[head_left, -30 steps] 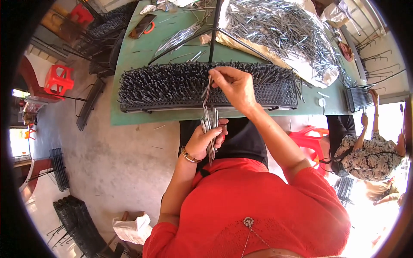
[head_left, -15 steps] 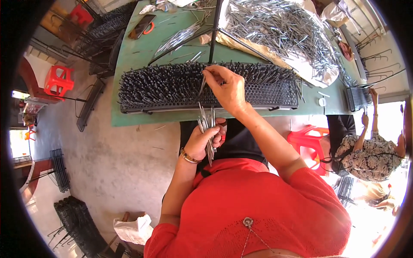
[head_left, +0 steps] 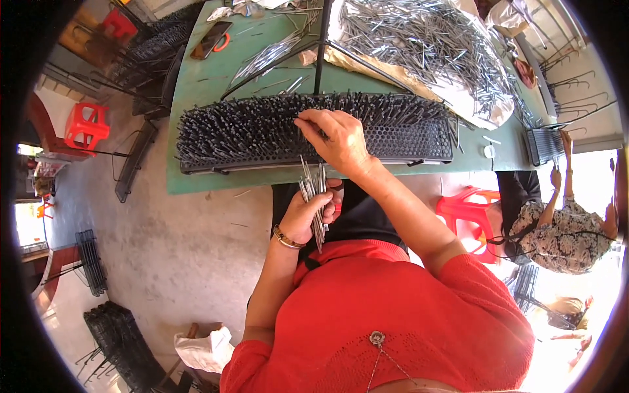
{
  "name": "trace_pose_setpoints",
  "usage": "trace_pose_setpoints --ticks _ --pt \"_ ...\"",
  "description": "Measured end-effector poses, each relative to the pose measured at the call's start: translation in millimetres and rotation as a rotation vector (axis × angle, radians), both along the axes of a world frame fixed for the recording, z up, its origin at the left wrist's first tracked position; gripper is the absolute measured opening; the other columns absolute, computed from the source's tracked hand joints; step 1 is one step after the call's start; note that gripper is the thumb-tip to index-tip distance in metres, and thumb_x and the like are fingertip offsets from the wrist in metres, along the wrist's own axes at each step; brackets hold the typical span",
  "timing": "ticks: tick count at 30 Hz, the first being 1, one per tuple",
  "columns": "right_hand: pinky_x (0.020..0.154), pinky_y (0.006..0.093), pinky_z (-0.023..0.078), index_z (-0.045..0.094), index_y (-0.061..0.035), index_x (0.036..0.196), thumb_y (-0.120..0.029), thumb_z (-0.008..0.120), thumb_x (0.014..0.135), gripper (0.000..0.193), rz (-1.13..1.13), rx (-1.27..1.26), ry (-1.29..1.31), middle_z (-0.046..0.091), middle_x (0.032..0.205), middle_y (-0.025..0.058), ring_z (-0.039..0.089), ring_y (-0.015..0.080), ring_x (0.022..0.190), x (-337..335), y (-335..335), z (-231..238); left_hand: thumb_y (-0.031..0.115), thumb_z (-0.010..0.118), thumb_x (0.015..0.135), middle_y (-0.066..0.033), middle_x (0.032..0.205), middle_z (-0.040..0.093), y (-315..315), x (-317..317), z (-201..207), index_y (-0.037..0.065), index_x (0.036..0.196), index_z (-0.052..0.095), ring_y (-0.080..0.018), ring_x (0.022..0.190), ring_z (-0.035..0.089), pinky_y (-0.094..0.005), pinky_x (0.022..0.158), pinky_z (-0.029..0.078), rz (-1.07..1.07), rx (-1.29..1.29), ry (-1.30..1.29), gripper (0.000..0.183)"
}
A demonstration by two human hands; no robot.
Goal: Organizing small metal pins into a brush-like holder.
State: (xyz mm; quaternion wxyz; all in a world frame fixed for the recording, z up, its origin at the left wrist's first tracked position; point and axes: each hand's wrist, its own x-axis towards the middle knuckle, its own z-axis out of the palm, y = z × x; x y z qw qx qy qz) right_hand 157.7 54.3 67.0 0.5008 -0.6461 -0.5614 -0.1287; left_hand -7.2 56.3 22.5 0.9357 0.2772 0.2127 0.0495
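Note:
A long black rack (head_left: 409, 141) with a perforated face lies along the table's near edge. Black-tipped rods (head_left: 229, 134) stand densely in its left and middle parts, while many holes show at its right. My left hand (head_left: 304, 213), below the rack's front edge, is closed around a bundle of thin silvery metal rods (head_left: 306, 185) pointing up. Over the rack's middle, my right hand (head_left: 339, 141) is pinched among the standing rods; its fingertips hide whatever lies between them.
A big heap of loose metal rods (head_left: 426, 49) lies on a sheet at the back right of the green table (head_left: 203, 92). A phone (head_left: 211, 40) rests at the back left. Red stools (head_left: 88, 124) stand around. At right, another person's hands (head_left: 558, 171) are near a similar rack.
My right hand has shifted slightly left along the rack, and the rod seen below its fingertips before no longer shows. My left hand keeps its bundle in nearly the same place.

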Motion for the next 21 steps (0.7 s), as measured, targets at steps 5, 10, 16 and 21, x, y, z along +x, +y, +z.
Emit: trace_pose_setpoints --ticks 5,10,16,21 --pt "0.064 0.0346 0.046 0.065 -0.0057 0.085 -0.012 0.070 0.076 0.012 0.131 -0.008 -0.150 0.063 0.080 0.0055 0.059 0.0238 0.069 2.2 1.7 -6.2 0.010 0.054 0.089 -0.0029 0.080 0.059 0.3 0.4 2.9 -0.001 0.120 0.052 -0.0067 0.059 0.047 -0.0229 0.052 0.039 -0.001 0.012 0.022 0.032" --pt "0.074 0.0337 0.045 0.068 -0.0058 0.088 -0.012 0.071 0.074 0.015 0.145 -0.172 -0.191 0.064 0.096 0.0059 0.060 0.0229 0.084 2.2 -6.8 -1.7 0.010 0.054 0.090 -0.0029 0.080 0.059 -0.2 -1.4 1.1 -0.001 0.120 0.052 -0.0064 0.059 0.047 -0.0226 0.052 0.039 0.005 0.015 0.022 0.032" --pt "0.073 0.0352 0.048 0.069 -0.0025 0.091 -0.013 0.070 0.079 0.016 0.135 -0.142 0.034 0.064 0.094 0.0100 0.061 0.0258 0.084 8.0 -21.8 11.5 0.009 0.054 0.090 -0.0035 0.082 0.059 1.4 -2.1 8.5 -0.002 0.119 0.052 -0.0065 0.060 0.048 -0.0223 0.052 0.040 0.009 0.041 -0.014 0.032" --pt "0.065 0.0287 0.047 0.069 0.0006 0.090 -0.019 0.069 0.084 0.020 0.390 -0.446 0.431 0.065 0.083 0.0098 0.061 0.0171 0.074 9.1 -37.7 24.7 0.009 0.054 0.090 -0.0041 0.084 0.059 5.1 1.0 30.4 -0.004 0.120 0.051 -0.0061 0.060 0.049 -0.0220 0.051 0.042 -0.040 0.146 -0.073 0.033"
